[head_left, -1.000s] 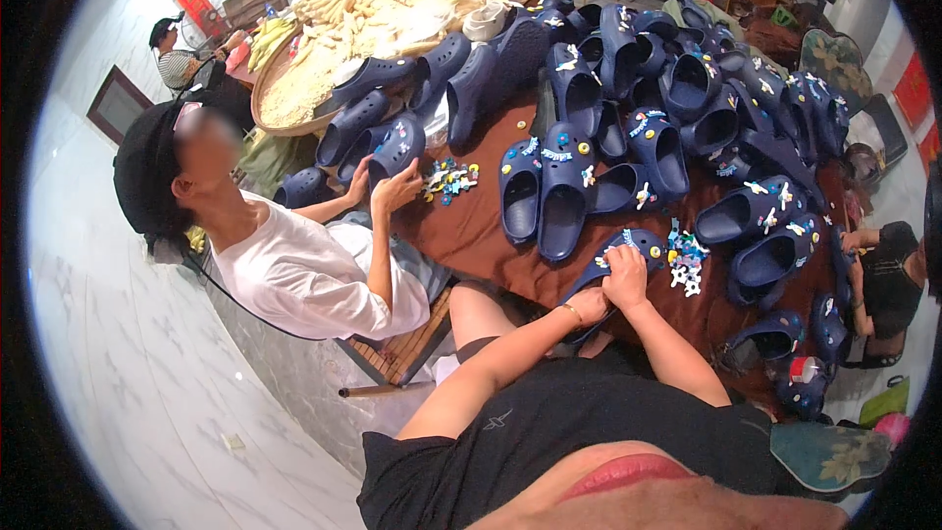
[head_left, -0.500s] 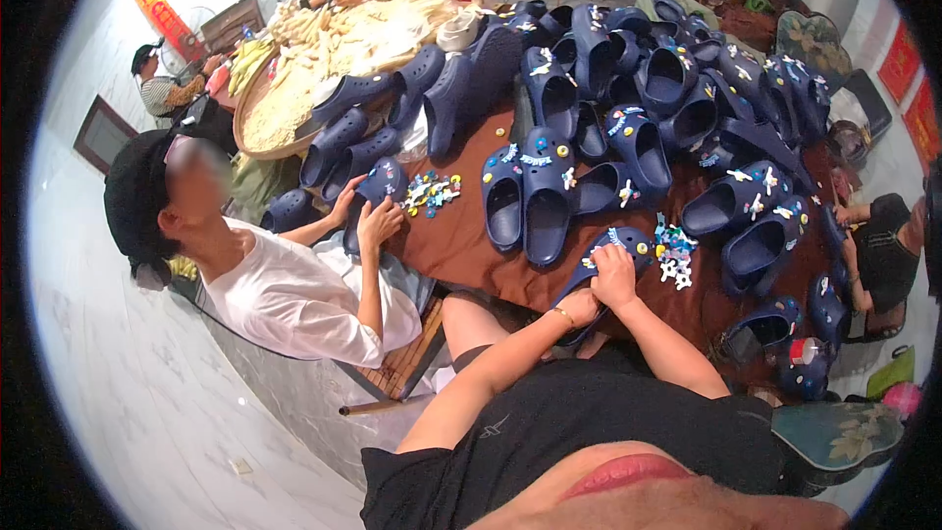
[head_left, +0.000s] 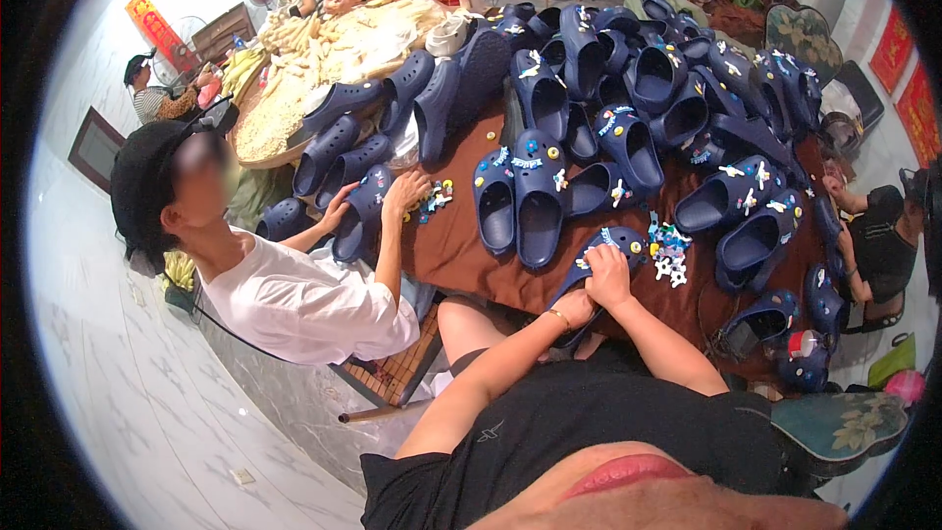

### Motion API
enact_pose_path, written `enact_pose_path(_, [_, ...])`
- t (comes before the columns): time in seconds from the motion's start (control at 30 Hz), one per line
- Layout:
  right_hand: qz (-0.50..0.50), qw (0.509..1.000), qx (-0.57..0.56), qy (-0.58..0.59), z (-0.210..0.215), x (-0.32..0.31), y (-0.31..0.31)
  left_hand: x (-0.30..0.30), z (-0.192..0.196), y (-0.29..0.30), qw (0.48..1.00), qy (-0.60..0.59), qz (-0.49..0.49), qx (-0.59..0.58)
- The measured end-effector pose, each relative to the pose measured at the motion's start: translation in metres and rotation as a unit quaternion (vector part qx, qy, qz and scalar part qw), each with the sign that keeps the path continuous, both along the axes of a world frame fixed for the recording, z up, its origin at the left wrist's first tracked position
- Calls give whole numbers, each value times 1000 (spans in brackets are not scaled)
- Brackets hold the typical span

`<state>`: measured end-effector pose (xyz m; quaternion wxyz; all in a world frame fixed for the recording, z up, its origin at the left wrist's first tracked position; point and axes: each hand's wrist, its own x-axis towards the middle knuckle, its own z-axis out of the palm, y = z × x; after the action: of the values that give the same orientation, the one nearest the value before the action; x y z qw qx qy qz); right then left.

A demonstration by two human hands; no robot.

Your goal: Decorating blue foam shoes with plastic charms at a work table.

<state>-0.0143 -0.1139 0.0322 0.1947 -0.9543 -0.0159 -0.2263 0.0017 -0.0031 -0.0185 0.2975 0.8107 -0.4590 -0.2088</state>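
A navy clog [head_left: 573, 278] with small charms on its toe lies tilted at the near table edge in front of me. My left hand [head_left: 573, 307] is closed around its heel end, the fingers partly hidden by the shoe. On its upper, my right hand [head_left: 608, 273] presses with curled fingers; whatever is under the fingertips is hidden. Just right of the clog is a loose heap of white, blue and yellow charms [head_left: 670, 253]. A decorated clog [head_left: 540, 221] stands beyond my hands, beside another decorated one [head_left: 496, 211].
Many navy clogs [head_left: 653, 83] crowd the brown-covered table [head_left: 451, 250]. On my left sits a co-worker [head_left: 285, 285] with a clog [head_left: 365, 206] and a charm pile [head_left: 435, 202]. A round tray [head_left: 245, 152] of pale pieces lies behind. Another person [head_left: 873, 236] sits right.
The co-worker's right hand has moved from their clog to the charm pile, and their clog now stands more upright. My hands stay on the same clog with barely any movement.
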Motion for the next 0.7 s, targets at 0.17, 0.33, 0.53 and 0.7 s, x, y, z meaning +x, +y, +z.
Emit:
enact_pose_path(0.17, [-1, 1000, 0, -2, 0, -3, 3, -4, 4, 3, 999, -14, -5, 37])
enact_pose_path(0.33, [-25, 999, -23, -17, -5, -5, 0, -7, 5, -2, 999, -42, 14, 32])
enact_pose_path(0.53, [5, 997, -69, 17, -4, 1, 0, 3, -20, -6, 994, -89, 1, 69])
enact_pose_path(0.7, [38, 991, -125, -4, 2, -9, -20, -18, 33, -2, 980, -170, -61, 85])
